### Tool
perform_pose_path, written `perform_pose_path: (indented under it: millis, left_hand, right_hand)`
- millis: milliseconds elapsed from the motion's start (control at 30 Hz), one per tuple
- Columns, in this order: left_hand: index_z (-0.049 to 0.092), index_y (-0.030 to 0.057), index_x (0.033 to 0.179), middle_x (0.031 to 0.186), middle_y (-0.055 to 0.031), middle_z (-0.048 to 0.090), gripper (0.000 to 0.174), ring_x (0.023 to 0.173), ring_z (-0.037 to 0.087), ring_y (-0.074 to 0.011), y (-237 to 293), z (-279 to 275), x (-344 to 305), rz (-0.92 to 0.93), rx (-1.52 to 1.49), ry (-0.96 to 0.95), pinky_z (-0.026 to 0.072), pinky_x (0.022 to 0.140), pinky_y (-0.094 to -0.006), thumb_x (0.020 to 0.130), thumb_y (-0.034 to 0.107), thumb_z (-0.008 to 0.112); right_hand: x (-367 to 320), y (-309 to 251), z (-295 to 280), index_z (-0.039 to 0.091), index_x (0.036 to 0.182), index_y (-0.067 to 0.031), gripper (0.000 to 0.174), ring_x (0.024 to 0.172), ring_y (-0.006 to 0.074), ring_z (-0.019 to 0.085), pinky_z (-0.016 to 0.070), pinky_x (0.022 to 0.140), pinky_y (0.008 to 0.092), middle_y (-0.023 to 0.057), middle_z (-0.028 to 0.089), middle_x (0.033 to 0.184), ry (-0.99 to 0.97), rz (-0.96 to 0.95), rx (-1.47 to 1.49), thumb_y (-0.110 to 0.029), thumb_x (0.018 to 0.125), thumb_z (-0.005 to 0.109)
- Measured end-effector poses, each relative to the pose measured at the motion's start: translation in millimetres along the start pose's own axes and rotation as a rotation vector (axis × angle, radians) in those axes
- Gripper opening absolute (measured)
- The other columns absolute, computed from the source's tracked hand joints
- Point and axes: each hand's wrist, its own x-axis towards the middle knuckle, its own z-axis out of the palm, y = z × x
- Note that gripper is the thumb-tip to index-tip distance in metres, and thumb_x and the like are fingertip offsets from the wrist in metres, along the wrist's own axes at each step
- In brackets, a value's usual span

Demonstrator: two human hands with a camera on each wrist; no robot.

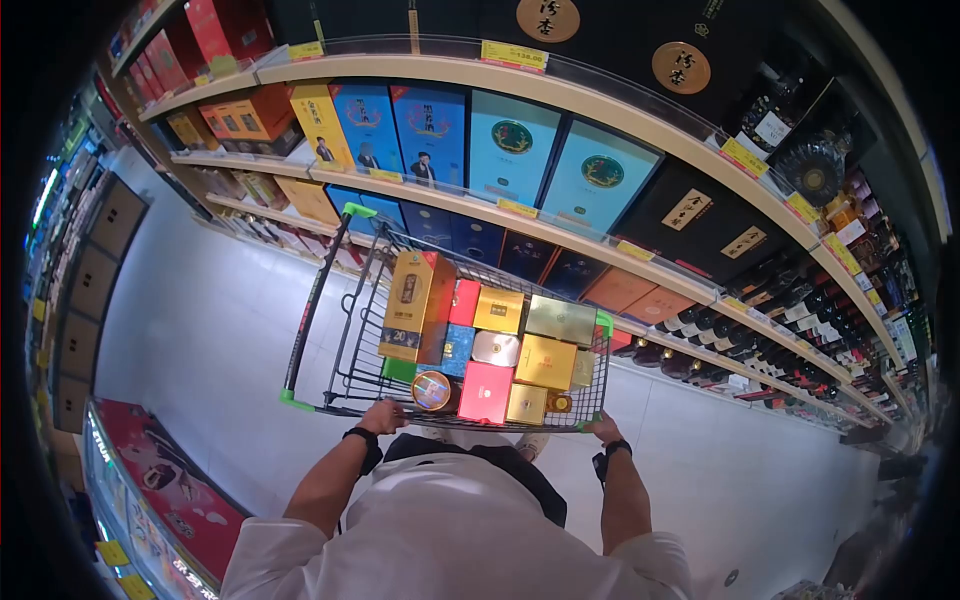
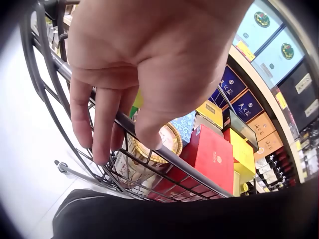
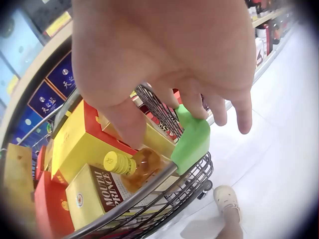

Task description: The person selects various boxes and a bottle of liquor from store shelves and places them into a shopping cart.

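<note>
A wire shopping cart (image 1: 345,398) with green corners stands right in front of me. My left hand (image 2: 149,64) grips its near rim, thumb inside and fingers down the outside. Beneath that thumb is a round patterned tin (image 1: 432,391). At the near right corner, my right hand (image 3: 164,55) rests fingertips on the green corner piece (image 3: 192,139), its fingers fairly straight. A yellow-capped bottle (image 3: 144,169) lies just under the right thumb, beside a Moutai Prince box (image 3: 89,194). A tall gold-brown box (image 1: 405,300), a red box (image 1: 487,391) and several gold boxes (image 1: 545,361) fill the basket.
Shelves (image 1: 400,180) of boxed liquor curve along the cart's far side, with wine bottles (image 1: 700,325) lower right. A red-topped display case (image 1: 165,465) stands at my left. White floor (image 1: 200,320) runs between it and the shelves.
</note>
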Motion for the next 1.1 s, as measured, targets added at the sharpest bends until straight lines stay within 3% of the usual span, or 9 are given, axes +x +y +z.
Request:
perform_pose_path:
  millis: [167, 300, 500, 633, 767, 800, 900, 967, 1100]
  left_hand:
    - [0.074, 0.0028, 0.099, 0.093, -0.0118, 0.076, 0.027, 0.069, 0.075, -0.02, -14, -26, -11, -0.066, -0.159, -0.07, 0.0592, 0.066, -0.0329, 0.086, 0.026, 0.08]
    - [0.071, -0.0003, 0.095, 0.092, -0.0106, 0.076, 0.028, 0.067, 0.076, -0.0197, -40, -28, 0, -0.057, -0.255, -0.086, 0.0591, 0.062, -0.031, 0.085, 0.024, 0.081]
    - [0.067, -0.0006, 0.1, 0.09, -0.0087, 0.076, 0.029, 0.067, 0.076, -0.0196, -39, -46, -18, -0.065, -0.227, -0.034, 0.058, 0.063, -0.0296, 0.085, 0.021, 0.081]
    - [0.067, -0.0009, 0.103, 0.09, -0.0079, 0.075, 0.027, 0.067, 0.076, -0.0195, -53, -53, -16, -0.098, -0.244, -0.034, 0.0575, 0.063, -0.0288, 0.086, 0.018, 0.078]
    - [0.069, 0.0034, 0.11, 0.102, -0.0144, 0.075, 0.041, 0.077, 0.076, -0.0218, -4, -77, -40, -0.137, 0.022, -0.025, 0.0589, 0.073, -0.0354, 0.08, 0.027, 0.082]
    - [0.069, 0.0044, 0.113, 0.103, -0.0171, 0.074, 0.049, 0.092, 0.074, -0.0276, -10, -70, -32, -0.05, 0.076, 0.081, 0.0573, 0.084, -0.0397, 0.076, 0.034, 0.082]
    - [0.068, 0.0032, 0.114, 0.105, -0.019, 0.073, 0.053, 0.099, 0.071, -0.0328, 67, -87, -51, 0.041, 0.041, 0.229, 0.0551, 0.089, -0.0408, 0.077, 0.038, 0.082]
    - [0.067, 0.0026, 0.114, 0.106, -0.0196, 0.072, 0.047, 0.095, 0.071, -0.0325, 71, -81, -26, 0.183, -0.03, 0.298, 0.0551, 0.086, -0.0395, 0.081, 0.033, 0.079]
    - [0.065, 0.0011, 0.114, 0.1, -0.0136, 0.071, 0.036, 0.09, 0.071, -0.0249, 197, -98, -35, 0.333, -0.257, 0.35, 0.0553, 0.079, -0.0344, 0.086, 0.021, 0.076]
  right_hand:
    - [-36, -20, 24, 0.033, 0.156, -0.0179, 0.092, 0.141, 0.0423, 0.039, 0.0418, 0.098, 0.0699, 0.0179, 0.043, 0.154, 0.137, 0.081, 0.247, -0.022, 0.076, 0.079]
    - [-61, -62, 22, 0.05, 0.143, -0.0119, 0.066, 0.119, 0.038, 0.053, 0.0479, 0.093, 0.0587, 0.0176, 0.055, 0.136, 0.159, 0.1, 0.313, -0.023, 0.082, 0.073]
    - [-98, -147, -14, 0.065, 0.114, -0.0108, 0.028, 0.087, 0.0185, 0.064, 0.0518, 0.075, 0.0368, 0.0011, 0.069, 0.098, 0.154, -0.096, 0.227, -0.021, 0.087, 0.068]
    - [-94, -199, -52, 0.067, 0.103, -0.0097, 0.014, 0.08, 0.0135, 0.065, 0.0508, 0.064, 0.0296, 0.0029, 0.071, 0.098, 0.176, -0.335, 0.134, -0.016, 0.09, 0.065]
    - [-85, -269, -91, 0.066, 0.116, -0.0006, 0.03, 0.083, 0.0175, 0.066, 0.0534, 0.076, 0.0314, 0.0057, 0.071, 0.098, 0.229, -0.725, -0.017, -0.015, 0.09, 0.067]
    - [-88, -293, -99, 0.064, 0.121, -0.0002, 0.035, 0.087, 0.02, 0.066, 0.0534, 0.08, 0.0321, 0.0077, 0.071, 0.103, 0.298, -0.753, -0.09, -0.016, 0.09, 0.068]
    - [-143, -374, -108, 0.057, 0.124, 0.0023, 0.04, 0.105, 0.0307, 0.067, 0.0526, 0.091, 0.0379, 0.0199, 0.063, 0.124, 0.503, -0.899, -0.083, -0.007, 0.087, 0.067]
    - [-154, -413, -124, 0.049, 0.134, 0.0, 0.053, 0.12, 0.0375, 0.058, 0.0494, 0.099, 0.041, 0.0224, 0.05, 0.139, 0.664, -1.126, -0.191, -0.004, 0.084, 0.067]
    - [-191, -476, -141, 0.041, 0.143, -0.0023, 0.066, 0.122, 0.0407, 0.053, 0.0497, 0.099, 0.0448, 0.022, 0.04, 0.147, 0.924, -1.335, -0.337, -0.003, 0.082, 0.066]
